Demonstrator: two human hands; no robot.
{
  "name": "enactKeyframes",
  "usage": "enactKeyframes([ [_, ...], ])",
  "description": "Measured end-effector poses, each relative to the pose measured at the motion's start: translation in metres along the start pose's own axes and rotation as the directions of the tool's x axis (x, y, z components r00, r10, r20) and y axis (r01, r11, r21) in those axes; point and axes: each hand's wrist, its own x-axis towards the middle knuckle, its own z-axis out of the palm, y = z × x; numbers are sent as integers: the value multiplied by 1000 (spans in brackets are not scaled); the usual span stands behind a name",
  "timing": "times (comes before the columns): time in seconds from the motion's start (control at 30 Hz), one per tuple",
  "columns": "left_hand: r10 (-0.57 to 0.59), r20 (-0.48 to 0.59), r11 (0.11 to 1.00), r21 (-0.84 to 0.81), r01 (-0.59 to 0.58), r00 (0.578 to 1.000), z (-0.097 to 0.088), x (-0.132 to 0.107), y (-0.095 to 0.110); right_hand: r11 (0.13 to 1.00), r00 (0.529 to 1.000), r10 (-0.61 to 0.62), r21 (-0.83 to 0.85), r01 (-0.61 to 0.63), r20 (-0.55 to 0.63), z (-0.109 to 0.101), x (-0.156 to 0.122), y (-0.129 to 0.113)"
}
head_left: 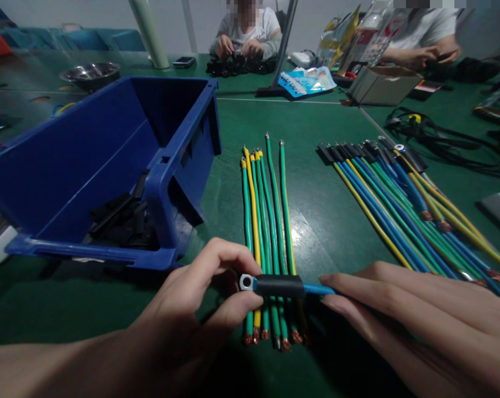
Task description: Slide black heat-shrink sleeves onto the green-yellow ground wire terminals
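My left hand (200,309) pinches the end of a blue wire (316,289) at its metal ring terminal (246,282), where a black sleeve (278,286) covers the wire. My right hand (419,320) grips the blue wire just right of the sleeve, fingers pressed together along it. Under the sleeve lies a row of green-and-yellow wires (266,221) on the green table (328,221). To the right lies a fan of blue, yellow and green wires with black sleeves (399,199).
A blue plastic bin (109,166) holding black sleeve pieces (121,221) stands at the left. Across the table, two other people work with their hands near a cardboard box (382,83), a packet (308,81), a metal bowl (90,72) and black cables (440,138).
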Motion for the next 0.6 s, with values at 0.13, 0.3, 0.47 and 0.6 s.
enactKeyframes([
  [0.13,-8,11,1000,9,8,1000,-3,4,15,1000,1000,-8,-2,8,0,-1,-1,1],
  [0.3,-14,-106,986,163,31,994,5,1,5,1000,1000,-4,-5,4,-5,0,-1,2],
  [0.47,93,-194,966,257,-41,977,10,3,-6,1000,1000,-13,3,13,13,0,-2,1],
  [0.6,151,-174,945,314,-91,973,12,8,2,1000,1000,-5,7,4,9,1,-2,-1],
])
